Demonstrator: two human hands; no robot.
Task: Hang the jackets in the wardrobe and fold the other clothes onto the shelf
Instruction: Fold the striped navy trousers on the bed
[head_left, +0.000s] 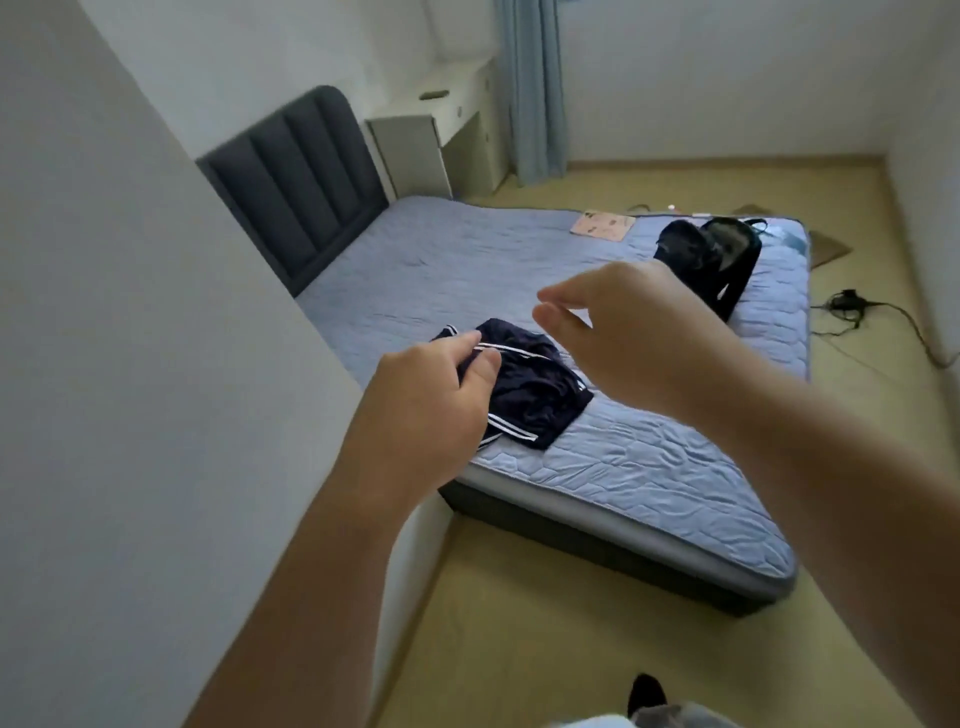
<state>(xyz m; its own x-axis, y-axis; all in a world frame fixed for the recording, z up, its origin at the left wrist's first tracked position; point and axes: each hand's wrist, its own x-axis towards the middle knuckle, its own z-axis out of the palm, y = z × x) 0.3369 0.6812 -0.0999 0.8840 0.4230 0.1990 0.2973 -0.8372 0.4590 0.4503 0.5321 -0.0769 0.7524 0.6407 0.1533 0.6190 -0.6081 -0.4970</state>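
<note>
Both hands are reaching over the bed (649, 467): the left hand (426, 400) is pinching the soft, light navy garment (530, 395) by its striped edge, while the right hand (623, 332) is hovering loosely open, empty, above it.

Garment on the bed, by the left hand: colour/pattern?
Dark navy garment with thin white stripes along its edges; shows in the head view, the only one.

Both forearms are bare to the frame's lower edge, with no sleeves, and nothing is worn on the left hand (423, 400) or the right hand (628, 332). At the bottom edge, pale clothing (670, 716) and what may be a dark shoe (645, 693) are seen.
</note>
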